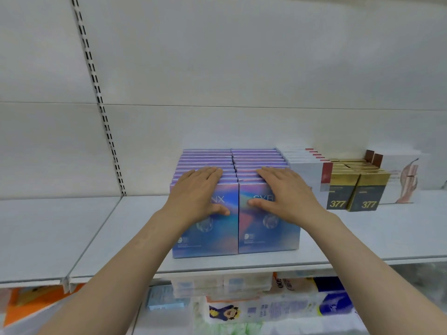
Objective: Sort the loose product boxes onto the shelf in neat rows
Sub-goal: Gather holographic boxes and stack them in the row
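A person's left hand [197,189] and right hand [285,189] are lying flat, fingers straight, on two rows of blue boxes [208,228] standing upright on the shelf [121,238]. Thumbs are apparently pressing the front faces.

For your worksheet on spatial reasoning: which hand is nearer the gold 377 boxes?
Right. The right hand rests on the blue row beside the gold 377 boxes; the left hand is one row farther.
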Motion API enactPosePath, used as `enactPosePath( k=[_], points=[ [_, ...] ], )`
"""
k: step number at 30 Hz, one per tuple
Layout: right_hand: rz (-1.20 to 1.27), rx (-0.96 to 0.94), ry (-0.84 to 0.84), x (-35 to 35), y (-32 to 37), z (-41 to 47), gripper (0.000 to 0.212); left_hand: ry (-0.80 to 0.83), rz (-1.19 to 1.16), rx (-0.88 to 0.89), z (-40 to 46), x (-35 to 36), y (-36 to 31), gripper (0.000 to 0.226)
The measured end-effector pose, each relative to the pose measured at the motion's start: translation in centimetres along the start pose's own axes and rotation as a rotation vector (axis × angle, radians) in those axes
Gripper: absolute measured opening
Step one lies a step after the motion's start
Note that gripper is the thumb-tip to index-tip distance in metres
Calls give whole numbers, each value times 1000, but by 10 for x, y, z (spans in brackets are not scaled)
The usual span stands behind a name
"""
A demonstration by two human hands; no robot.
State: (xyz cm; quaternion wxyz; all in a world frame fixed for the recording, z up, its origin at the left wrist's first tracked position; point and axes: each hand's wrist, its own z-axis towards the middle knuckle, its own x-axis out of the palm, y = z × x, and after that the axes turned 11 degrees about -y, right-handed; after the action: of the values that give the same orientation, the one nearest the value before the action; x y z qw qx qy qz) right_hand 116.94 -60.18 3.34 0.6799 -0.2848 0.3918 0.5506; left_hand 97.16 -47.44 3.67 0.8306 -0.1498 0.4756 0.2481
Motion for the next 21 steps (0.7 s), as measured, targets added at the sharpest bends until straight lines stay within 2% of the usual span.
enactPosePath(
  k=[7, 17, 21],
  points=[
    [-13, -33, 34, -2, -1, -2, 90, 39, 25, 3, 5, 1, -3, 111],
    [-19, -56, 49, -2, 7, 3, 84, 45, -18, 40, 10, -2, -6, 107],
    [-9, -57, 82, -5, 2, 11, 94, 69, -87, 36, 15, -12, 2, 103]
  ],
)
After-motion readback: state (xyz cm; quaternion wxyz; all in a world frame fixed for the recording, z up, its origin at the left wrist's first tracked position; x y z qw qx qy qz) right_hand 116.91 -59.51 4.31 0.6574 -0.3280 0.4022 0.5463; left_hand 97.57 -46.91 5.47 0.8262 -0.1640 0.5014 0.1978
